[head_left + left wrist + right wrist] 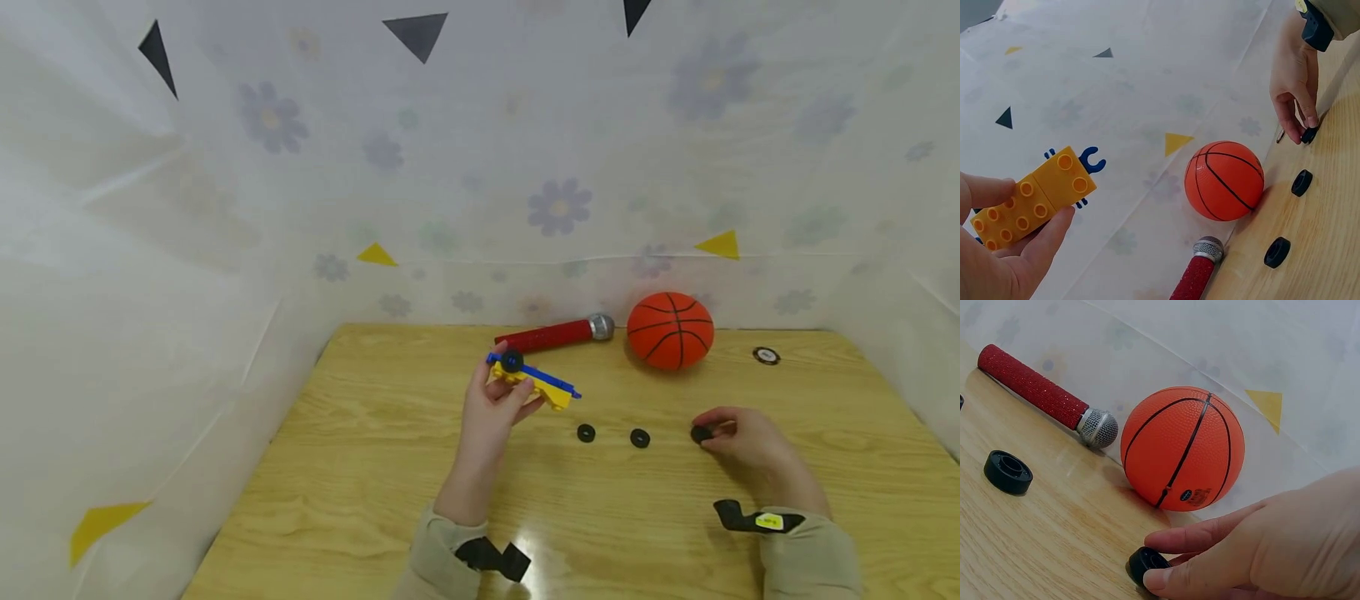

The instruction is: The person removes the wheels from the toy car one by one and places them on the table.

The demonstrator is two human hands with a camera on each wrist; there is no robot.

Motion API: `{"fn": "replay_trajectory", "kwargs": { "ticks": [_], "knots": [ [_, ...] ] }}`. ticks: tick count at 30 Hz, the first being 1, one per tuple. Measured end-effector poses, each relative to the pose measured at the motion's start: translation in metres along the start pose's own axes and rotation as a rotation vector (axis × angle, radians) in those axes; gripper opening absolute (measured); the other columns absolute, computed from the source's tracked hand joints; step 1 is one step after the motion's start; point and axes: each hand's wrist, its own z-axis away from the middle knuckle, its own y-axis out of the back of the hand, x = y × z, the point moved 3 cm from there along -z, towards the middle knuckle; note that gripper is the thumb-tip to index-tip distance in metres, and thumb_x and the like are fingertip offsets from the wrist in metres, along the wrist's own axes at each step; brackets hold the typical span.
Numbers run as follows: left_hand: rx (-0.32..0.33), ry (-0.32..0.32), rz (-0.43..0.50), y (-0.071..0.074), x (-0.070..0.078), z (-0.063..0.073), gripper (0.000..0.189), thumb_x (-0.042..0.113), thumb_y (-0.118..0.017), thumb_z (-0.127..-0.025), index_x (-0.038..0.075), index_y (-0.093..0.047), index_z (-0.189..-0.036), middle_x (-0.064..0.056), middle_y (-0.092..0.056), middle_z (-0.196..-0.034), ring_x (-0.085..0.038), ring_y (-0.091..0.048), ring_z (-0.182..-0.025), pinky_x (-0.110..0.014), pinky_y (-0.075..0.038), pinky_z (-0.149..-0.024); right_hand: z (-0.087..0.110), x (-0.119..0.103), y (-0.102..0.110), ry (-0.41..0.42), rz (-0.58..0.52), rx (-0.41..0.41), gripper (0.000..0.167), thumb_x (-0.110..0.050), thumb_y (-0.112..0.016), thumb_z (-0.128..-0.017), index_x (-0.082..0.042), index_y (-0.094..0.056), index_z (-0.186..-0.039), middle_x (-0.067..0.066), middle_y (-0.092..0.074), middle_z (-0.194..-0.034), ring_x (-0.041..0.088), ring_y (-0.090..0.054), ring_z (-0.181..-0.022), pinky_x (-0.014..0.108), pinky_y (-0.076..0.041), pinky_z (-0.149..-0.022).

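Observation:
My left hand holds a toy building-block vehicle above the table, tilted with its blue base upward. One black wheel sits on that base near one end. Yellow studs and a blue hook show in the left wrist view. On the right, my right hand pinches a loose black toy wheel between thumb and fingers, low at the tabletop. Two more black wheels lie between the hands, a nearer-left one and a middle one.
A red microphone with a silver head lies along the back of the wooden table. Beside it rests an orange basketball. Farther right is a black-and-white disc. A flowered white sheet hangs behind.

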Motion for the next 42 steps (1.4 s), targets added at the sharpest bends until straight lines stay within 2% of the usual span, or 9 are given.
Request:
{"fn": "replay_trajectory", "kwargs": {
  "ticks": [7, 12, 19, 23, 25, 28, 32, 38, 42],
  "knots": [
    [-0.006, 0.009, 0.004, 0.000, -0.003, -0.001, 0.060, -0.001, -0.061, -0.095, 0.017, -0.041, -0.148, -0.023, -0.063, -0.127, -0.026, -0.067, -0.110, -0.047, -0.056, -0.092, -0.001, -0.004, 0.000, 0.066, 0.036, -0.019, 0.029, 0.000, -0.073, -0.083, 0.004, -0.066, -0.111, 0.013, -0.067, -0.099, 0.022, -0.061, -0.090, 0.026, -0.050, -0.070],
    [-0.007, 0.015, -0.016, -0.001, -0.003, -0.001, 0.060, -0.001, -0.062, -0.095, 0.018, -0.041, -0.148, -0.025, -0.062, -0.128, -0.025, -0.067, -0.109, -0.047, -0.056, -0.091, 0.001, -0.003, 0.000, 0.074, 0.003, -0.023, 0.038, -0.002, -0.074, -0.084, 0.006, -0.063, -0.120, 0.020, -0.067, -0.111, 0.022, -0.061, -0.094, 0.020, -0.050, -0.069],
    [0.000, 0.023, -0.018, -0.001, -0.003, 0.000, 0.060, -0.001, -0.061, -0.095, 0.016, -0.040, -0.149, -0.024, -0.063, -0.128, -0.026, -0.067, -0.111, -0.047, -0.056, -0.092, 0.007, -0.003, 0.002, 0.065, -0.050, -0.003, 0.049, -0.005, -0.073, -0.087, 0.008, -0.054, -0.131, 0.027, -0.063, -0.115, 0.034, -0.063, -0.100, 0.026, -0.053, -0.070],
    [0.006, 0.023, -0.019, -0.001, -0.003, 0.001, 0.061, 0.000, -0.062, -0.095, 0.015, -0.039, -0.149, -0.024, -0.064, -0.127, -0.025, -0.068, -0.109, -0.048, -0.056, -0.091, 0.008, -0.003, 0.006, 0.096, -0.118, 0.050, 0.056, -0.008, -0.071, -0.090, 0.008, -0.047, -0.138, 0.029, -0.061, -0.119, 0.018, -0.066, -0.097, 0.023, -0.055, -0.071],
    [0.009, 0.028, -0.019, -0.001, -0.003, 0.001, 0.062, 0.000, -0.063, -0.094, 0.015, -0.039, -0.149, -0.024, -0.065, -0.126, -0.026, -0.068, -0.108, -0.048, -0.057, -0.091, 0.009, -0.004, 0.009, 0.137, -0.178, 0.094, 0.055, -0.007, -0.069, -0.092, 0.008, -0.045, -0.139, 0.022, -0.063, -0.118, 0.006, -0.065, -0.094, 0.021, -0.057, -0.071],
    [0.017, 0.035, -0.014, -0.002, -0.003, 0.000, 0.062, 0.000, -0.066, -0.093, 0.014, -0.039, -0.147, -0.023, -0.066, -0.125, -0.026, -0.069, -0.106, -0.048, -0.057, -0.090, 0.010, -0.005, 0.016, 0.211, -0.288, 0.126, 0.050, -0.005, -0.065, -0.095, -0.002, -0.048, -0.141, -0.004, -0.066, -0.116, -0.006, -0.061, -0.093, 0.018, -0.056, -0.073],
    [0.013, 0.036, -0.024, -0.003, -0.004, 0.000, 0.057, 0.001, -0.068, -0.091, 0.008, -0.042, -0.141, -0.021, -0.068, -0.121, -0.026, -0.070, -0.104, -0.046, -0.058, -0.089, 0.012, -0.013, 0.022, 0.276, -0.423, 0.114, 0.048, -0.003, -0.060, -0.097, -0.019, -0.052, -0.141, -0.028, -0.060, -0.111, -0.007, -0.062, -0.096, 0.012, -0.053, -0.077],
    [-0.040, 0.024, -0.053, -0.004, -0.005, 0.001, 0.044, 0.003, -0.068, -0.092, 0.000, -0.050, -0.132, -0.019, -0.069, -0.113, -0.022, -0.070, -0.100, -0.044, -0.058, -0.089, 0.013, -0.033, 0.023, 0.327, -0.555, 0.066, 0.046, 0.000, -0.055, -0.099, -0.023, -0.052, -0.139, -0.022, -0.064, -0.115, -0.008, -0.063, -0.102, 0.009, -0.051, -0.083],
    [-0.063, 0.024, -0.078, -0.005, -0.006, 0.001, 0.046, 0.003, -0.070, -0.091, 0.004, -0.053, -0.134, -0.019, -0.071, -0.111, -0.022, -0.071, -0.099, -0.043, -0.058, -0.089, 0.012, -0.049, 0.023, 0.368, -0.621, 0.040, 0.043, 0.001, -0.052, -0.100, -0.013, -0.050, -0.140, -0.017, -0.066, -0.117, -0.001, -0.064, -0.102, 0.012, -0.052, -0.086]
  ]
}}
